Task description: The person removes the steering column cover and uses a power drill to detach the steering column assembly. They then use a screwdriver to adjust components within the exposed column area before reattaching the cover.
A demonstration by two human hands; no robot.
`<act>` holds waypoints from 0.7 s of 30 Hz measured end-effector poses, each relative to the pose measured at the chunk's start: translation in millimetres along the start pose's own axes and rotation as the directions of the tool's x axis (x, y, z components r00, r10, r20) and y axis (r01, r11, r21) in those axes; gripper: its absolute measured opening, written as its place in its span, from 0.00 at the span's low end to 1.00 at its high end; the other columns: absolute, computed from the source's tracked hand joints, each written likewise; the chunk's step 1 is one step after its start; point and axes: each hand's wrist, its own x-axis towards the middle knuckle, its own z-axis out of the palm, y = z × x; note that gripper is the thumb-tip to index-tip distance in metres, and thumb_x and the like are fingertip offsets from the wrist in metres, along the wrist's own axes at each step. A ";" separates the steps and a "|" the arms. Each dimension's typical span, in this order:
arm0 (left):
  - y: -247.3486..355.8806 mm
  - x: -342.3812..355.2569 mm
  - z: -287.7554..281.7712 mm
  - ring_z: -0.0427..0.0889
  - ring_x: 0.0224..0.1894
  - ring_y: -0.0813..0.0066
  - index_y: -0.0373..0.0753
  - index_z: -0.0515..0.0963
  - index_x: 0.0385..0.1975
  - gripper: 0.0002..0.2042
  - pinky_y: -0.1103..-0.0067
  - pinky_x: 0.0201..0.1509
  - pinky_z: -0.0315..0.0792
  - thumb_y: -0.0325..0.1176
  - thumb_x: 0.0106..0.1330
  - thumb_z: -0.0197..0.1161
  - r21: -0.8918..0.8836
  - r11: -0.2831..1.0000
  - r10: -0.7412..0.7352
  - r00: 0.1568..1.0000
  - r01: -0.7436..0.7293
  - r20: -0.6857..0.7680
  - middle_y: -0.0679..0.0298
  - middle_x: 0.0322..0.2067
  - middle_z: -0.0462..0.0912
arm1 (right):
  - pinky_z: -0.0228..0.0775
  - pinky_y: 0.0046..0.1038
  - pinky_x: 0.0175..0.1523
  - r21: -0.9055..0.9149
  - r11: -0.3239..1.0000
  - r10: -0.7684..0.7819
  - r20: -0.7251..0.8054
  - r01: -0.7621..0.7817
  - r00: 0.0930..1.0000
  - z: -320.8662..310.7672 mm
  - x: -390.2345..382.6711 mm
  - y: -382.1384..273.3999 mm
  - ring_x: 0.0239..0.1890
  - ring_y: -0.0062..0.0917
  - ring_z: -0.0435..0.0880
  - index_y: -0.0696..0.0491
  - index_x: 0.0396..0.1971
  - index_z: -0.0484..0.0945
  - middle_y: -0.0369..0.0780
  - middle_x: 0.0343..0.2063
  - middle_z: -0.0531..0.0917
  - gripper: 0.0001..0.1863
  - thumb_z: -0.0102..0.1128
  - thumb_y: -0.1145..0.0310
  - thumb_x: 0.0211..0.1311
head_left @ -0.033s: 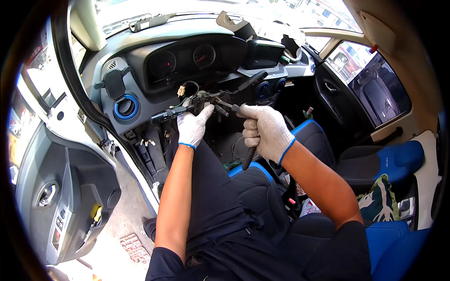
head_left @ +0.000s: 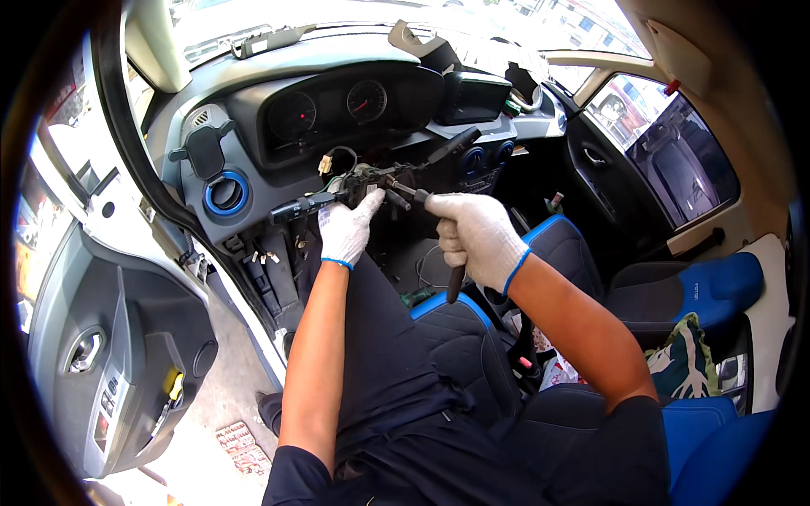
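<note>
The bare steering column [head_left: 364, 175], with its wheel off, sticks out below the instrument cluster. A left stalk [head_left: 297, 207] and a right stalk [head_left: 454, 145] branch from it, among loose wires and a pale connector [head_left: 325, 164]. My left hand [head_left: 348, 229], in a white knit glove, grips the column's near side, thumb up; its other fingers are mostly hidden. My gloved right hand [head_left: 477, 232] is wrapped round a ratchet wrench, its dark handle [head_left: 456, 285] hanging below the fist. From the wrench's head a metal extension [head_left: 403, 186] reaches to the column's middle.
The driver's door [head_left: 126, 337] stands open at left, a yellow-handled tool [head_left: 175, 384] in its pocket. A tray of small parts [head_left: 243, 447] lies on the ground outside. A phone holder [head_left: 205, 150] juts from the dash. Trim pieces [head_left: 426, 49] rest on the dashboard; seats [head_left: 464, 346] are at right.
The wrench handle has swung slightly right and up, my right hand turning with it. My left hand stays in place on the column.
</note>
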 end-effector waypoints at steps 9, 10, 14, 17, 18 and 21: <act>2.8 -0.4 -0.5 0.91 0.53 0.61 0.34 0.86 0.56 0.21 0.67 0.63 0.80 0.37 0.66 0.80 0.135 0.990 0.040 0.998 -0.034 -0.043 0.56 0.50 0.93 | 0.76 0.32 0.38 -0.800 -0.156 -0.727 0.489 0.579 0.481 -12.4 19.0 27.5 0.30 0.28 0.85 0.50 0.52 0.86 0.37 0.25 0.87 0.14 0.72 0.64 0.69; 1.2 -0.9 3.7 0.90 0.54 0.58 0.34 0.86 0.56 0.22 0.65 0.65 0.80 0.38 0.66 0.80 0.081 0.996 0.028 0.999 -0.025 -0.034 0.55 0.51 0.93 | 0.72 0.30 0.34 -0.771 0.297 -0.686 0.238 0.563 0.688 -7.9 17.9 31.0 0.26 0.25 0.82 0.50 0.51 0.86 0.35 0.23 0.84 0.13 0.71 0.63 0.71; -10.4 3.1 -1.1 0.90 0.53 0.59 0.35 0.86 0.55 0.20 0.66 0.64 0.80 0.37 0.66 0.80 0.057 0.998 0.039 0.999 -0.038 -0.021 0.57 0.50 0.92 | 0.59 0.23 0.25 -0.317 0.937 -0.164 -0.032 0.146 0.986 8.3 0.2 9.3 0.19 0.16 0.71 0.51 0.50 0.82 0.29 0.20 0.75 0.12 0.66 0.59 0.78; -3.2 -0.1 0.8 0.90 0.52 0.61 0.36 0.86 0.55 0.20 0.67 0.63 0.80 0.37 0.66 0.80 0.024 0.999 0.022 1.000 -0.022 0.003 0.57 0.49 0.92 | 0.79 0.34 0.39 -0.677 -0.667 -0.505 0.717 0.310 0.481 -13.9 0.2 6.5 0.33 0.31 0.88 0.54 0.54 0.85 0.40 0.29 0.88 0.17 0.67 0.63 0.70; -2.3 -0.6 1.7 0.90 0.52 0.62 0.36 0.86 0.55 0.21 0.67 0.63 0.80 0.37 0.66 0.80 0.026 0.999 0.021 1.000 -0.021 0.002 0.58 0.49 0.92 | 0.82 0.38 0.44 -0.428 -0.868 -0.309 0.862 0.251 0.401 -21.0 4.6 1.1 0.38 0.35 0.91 0.55 0.55 0.86 0.41 0.29 0.89 0.18 0.67 0.62 0.70; -2.0 -2.1 -2.0 0.90 0.52 0.62 0.35 0.86 0.56 0.21 0.67 0.63 0.80 0.37 0.66 0.80 0.031 0.999 0.018 1.000 -0.017 -0.011 0.58 0.49 0.92 | 0.78 0.33 0.39 -0.760 -0.485 -0.584 0.650 0.433 0.486 -15.6 10.6 17.4 0.32 0.33 0.87 0.55 0.56 0.85 0.39 0.28 0.88 0.19 0.71 0.62 0.70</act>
